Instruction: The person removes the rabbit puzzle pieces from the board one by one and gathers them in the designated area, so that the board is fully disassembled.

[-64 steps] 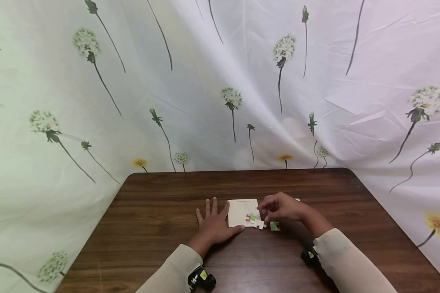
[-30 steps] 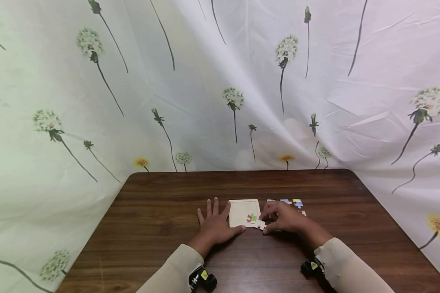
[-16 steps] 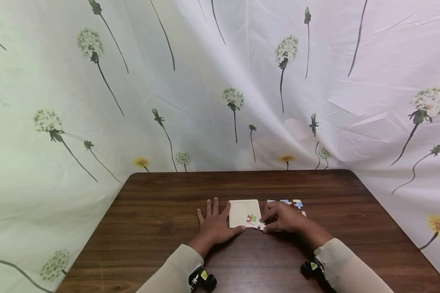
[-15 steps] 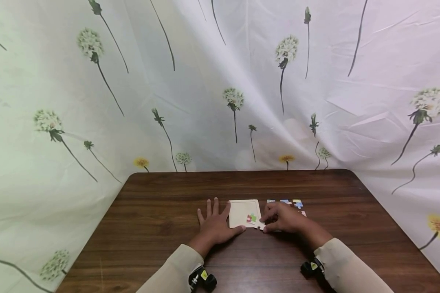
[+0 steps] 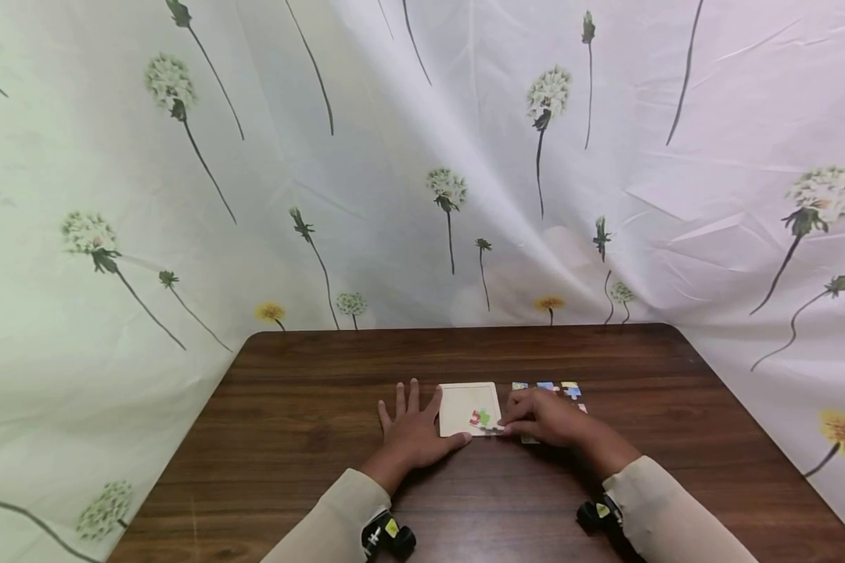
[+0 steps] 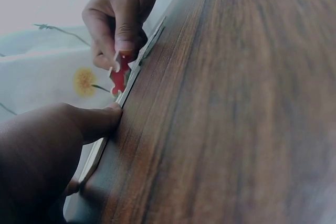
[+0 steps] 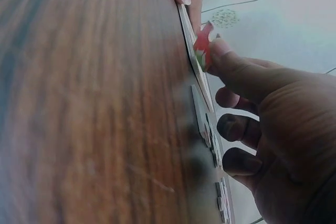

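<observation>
My left hand [image 5: 415,438] lies palm down with fingers spread at the left side of a shallow, pale square puzzle tray [image 5: 465,400]; its thumb presses the tray's front edge. In the head view my right hand [image 5: 548,416] is at the tray's front right corner. Between thumb and forefinger it pinches a jigsaw piece [image 6: 119,80], which is red with some green and stands tilted over the tray in both wrist views. A red and green printed patch [image 5: 480,417] shows just left of those fingertips in the head view.
More jigsaw pieces [image 5: 571,390] lie to the right of the tray, in blue, yellow and pink, partly covered by my right hand. All of it rests on a dark wood table [image 5: 310,407]. Behind hangs a white cloth [image 5: 380,195] printed with dandelions.
My right hand has come down to the tray's front right corner and taken hold of the jigsaw piece, which has since tipped up so less of its pale part shows. My left hand stays put.
</observation>
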`<state>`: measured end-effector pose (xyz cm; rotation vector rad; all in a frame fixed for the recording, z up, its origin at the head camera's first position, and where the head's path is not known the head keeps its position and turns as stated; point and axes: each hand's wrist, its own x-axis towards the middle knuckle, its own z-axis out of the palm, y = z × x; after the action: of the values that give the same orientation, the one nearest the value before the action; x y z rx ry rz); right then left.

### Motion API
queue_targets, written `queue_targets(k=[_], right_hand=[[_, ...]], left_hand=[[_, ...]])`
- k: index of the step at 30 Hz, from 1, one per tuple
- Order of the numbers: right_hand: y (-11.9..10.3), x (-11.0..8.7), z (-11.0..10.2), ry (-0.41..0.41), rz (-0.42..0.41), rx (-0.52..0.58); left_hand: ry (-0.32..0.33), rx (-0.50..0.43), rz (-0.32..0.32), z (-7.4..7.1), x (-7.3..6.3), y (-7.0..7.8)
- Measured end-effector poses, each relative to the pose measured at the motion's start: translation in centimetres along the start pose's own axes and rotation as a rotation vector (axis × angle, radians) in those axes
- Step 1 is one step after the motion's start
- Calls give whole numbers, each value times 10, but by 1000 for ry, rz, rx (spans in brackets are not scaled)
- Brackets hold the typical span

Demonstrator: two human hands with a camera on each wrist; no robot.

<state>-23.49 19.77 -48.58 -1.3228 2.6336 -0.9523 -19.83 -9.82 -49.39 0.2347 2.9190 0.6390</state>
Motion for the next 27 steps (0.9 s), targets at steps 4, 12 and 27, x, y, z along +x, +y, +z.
queue_targets(k=[4, 12, 27], right_hand=[[-1, 0, 0, 22, 20, 8], [-4, 0, -1, 70, 81, 15], [-13, -1, -4, 78, 263, 137]], left_hand=[[5, 1, 2, 1, 1, -1], [10, -3, 0, 2, 1, -1], [8, -5, -1, 3, 2, -2]])
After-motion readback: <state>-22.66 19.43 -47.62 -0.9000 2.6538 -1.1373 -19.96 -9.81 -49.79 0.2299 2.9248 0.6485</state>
